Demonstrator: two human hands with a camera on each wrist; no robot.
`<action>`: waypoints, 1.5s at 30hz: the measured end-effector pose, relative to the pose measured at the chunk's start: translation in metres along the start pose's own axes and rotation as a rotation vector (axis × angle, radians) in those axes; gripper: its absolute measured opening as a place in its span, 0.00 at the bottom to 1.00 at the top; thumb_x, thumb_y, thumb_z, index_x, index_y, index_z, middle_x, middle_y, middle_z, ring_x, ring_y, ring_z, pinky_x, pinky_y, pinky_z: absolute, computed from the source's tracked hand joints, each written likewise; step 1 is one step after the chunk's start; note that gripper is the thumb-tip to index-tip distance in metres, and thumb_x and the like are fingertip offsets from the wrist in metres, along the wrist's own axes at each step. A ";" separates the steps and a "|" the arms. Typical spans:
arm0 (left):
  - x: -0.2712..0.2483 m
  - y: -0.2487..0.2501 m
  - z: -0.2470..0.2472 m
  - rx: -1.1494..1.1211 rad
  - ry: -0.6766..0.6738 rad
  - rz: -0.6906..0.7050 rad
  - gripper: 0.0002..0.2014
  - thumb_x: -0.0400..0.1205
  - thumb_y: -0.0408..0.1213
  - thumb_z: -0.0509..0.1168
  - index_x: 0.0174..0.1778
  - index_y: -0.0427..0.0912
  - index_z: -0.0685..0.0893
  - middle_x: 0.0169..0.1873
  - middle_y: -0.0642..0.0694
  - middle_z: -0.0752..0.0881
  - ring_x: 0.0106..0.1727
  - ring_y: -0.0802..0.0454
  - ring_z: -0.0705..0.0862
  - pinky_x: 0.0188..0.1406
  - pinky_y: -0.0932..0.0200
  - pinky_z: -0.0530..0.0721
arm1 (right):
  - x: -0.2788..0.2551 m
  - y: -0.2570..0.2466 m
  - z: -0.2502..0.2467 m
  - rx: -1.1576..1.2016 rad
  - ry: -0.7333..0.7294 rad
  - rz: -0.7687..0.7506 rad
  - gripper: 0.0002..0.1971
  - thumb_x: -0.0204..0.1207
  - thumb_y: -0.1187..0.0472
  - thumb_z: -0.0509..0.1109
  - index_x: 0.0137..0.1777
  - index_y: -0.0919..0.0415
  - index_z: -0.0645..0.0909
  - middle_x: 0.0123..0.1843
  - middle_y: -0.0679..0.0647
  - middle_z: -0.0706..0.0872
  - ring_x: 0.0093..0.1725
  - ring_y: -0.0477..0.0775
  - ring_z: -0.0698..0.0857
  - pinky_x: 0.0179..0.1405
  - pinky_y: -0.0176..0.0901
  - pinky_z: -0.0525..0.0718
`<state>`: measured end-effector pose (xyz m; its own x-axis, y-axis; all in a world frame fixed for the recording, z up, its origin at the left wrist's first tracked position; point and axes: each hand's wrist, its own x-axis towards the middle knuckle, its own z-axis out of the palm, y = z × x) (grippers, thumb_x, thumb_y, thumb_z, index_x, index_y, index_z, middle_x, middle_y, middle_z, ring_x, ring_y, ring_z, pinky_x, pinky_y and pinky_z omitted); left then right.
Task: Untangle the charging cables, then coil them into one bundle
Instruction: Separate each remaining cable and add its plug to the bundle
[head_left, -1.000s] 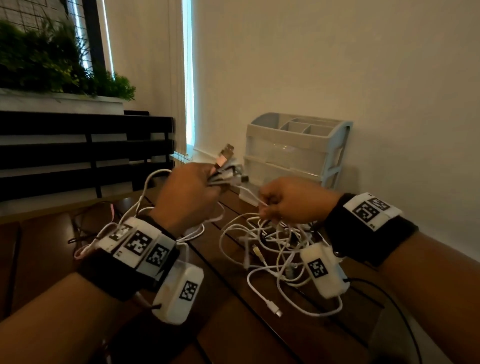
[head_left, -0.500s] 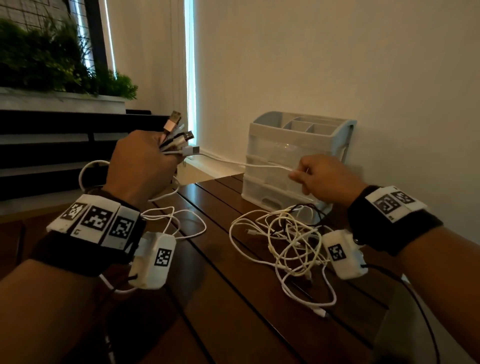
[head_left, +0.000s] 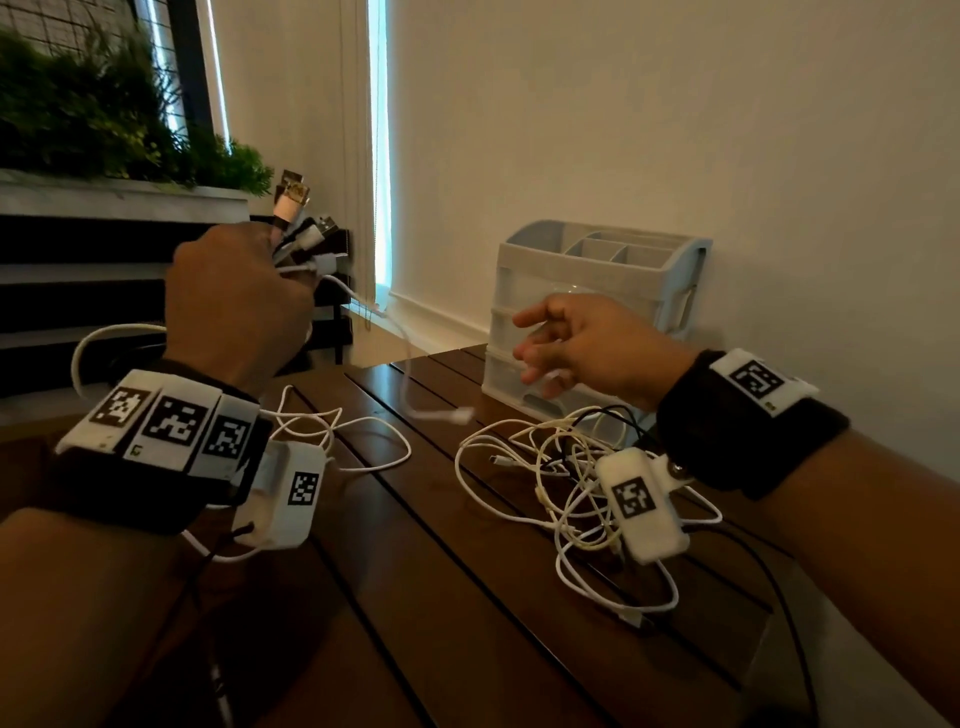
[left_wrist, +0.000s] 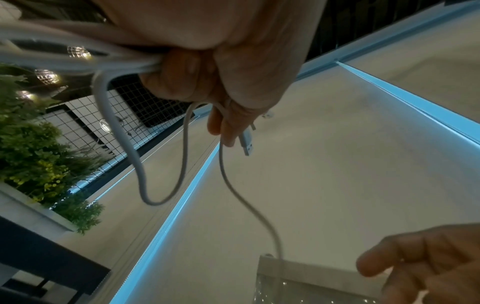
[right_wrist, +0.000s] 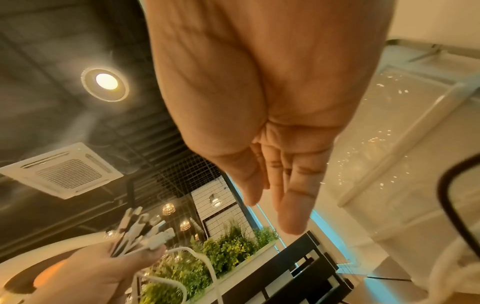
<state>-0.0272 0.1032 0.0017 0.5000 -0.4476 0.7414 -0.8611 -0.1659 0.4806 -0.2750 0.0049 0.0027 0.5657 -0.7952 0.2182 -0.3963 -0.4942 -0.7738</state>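
My left hand is raised at the left and grips a bunch of cable plug ends that fan out above the fist. White cable loops hang below it. One freed white cable hangs from that fist, its far plug blurred just above the table. My right hand hovers in front of the organizer with straight, spread fingers and holds nothing. A tangle of white cables lies on the table under my right wrist.
A white plastic drawer organizer stands against the wall at the table's far edge. The dark slatted wooden table ends close on the right. A planter with green plants and black railings sit at the left.
My left hand rose up and left with the plugs. My right hand pulled one cable out of the tangle toward the organizer, then opened and let it go; its end drops toward the table.
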 end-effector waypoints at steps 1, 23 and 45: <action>0.000 -0.001 0.001 0.006 0.009 0.006 0.17 0.82 0.41 0.66 0.60 0.31 0.84 0.52 0.31 0.87 0.54 0.31 0.84 0.53 0.39 0.82 | -0.002 -0.002 0.001 -0.077 -0.014 -0.020 0.12 0.79 0.68 0.69 0.61 0.61 0.79 0.48 0.60 0.88 0.41 0.54 0.90 0.32 0.37 0.87; -0.030 0.028 0.018 -0.175 -0.388 0.140 0.15 0.75 0.48 0.74 0.48 0.41 0.88 0.35 0.46 0.84 0.38 0.49 0.81 0.38 0.58 0.72 | -0.027 0.017 -0.004 -0.682 -0.420 0.100 0.03 0.76 0.59 0.73 0.49 0.54 0.86 0.41 0.45 0.88 0.41 0.42 0.86 0.43 0.35 0.83; -0.042 0.042 0.019 -0.331 -0.442 0.070 0.15 0.79 0.50 0.69 0.36 0.41 0.87 0.24 0.46 0.80 0.24 0.53 0.75 0.24 0.59 0.68 | -0.047 0.076 -0.003 -0.892 -0.569 0.311 0.17 0.70 0.48 0.78 0.37 0.65 0.86 0.31 0.56 0.87 0.29 0.51 0.83 0.25 0.37 0.78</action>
<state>-0.0860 0.0977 -0.0181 0.2945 -0.7857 0.5440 -0.7803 0.1310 0.6115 -0.3342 0.0039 -0.0643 0.5101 -0.7641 -0.3949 -0.8294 -0.5585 0.0094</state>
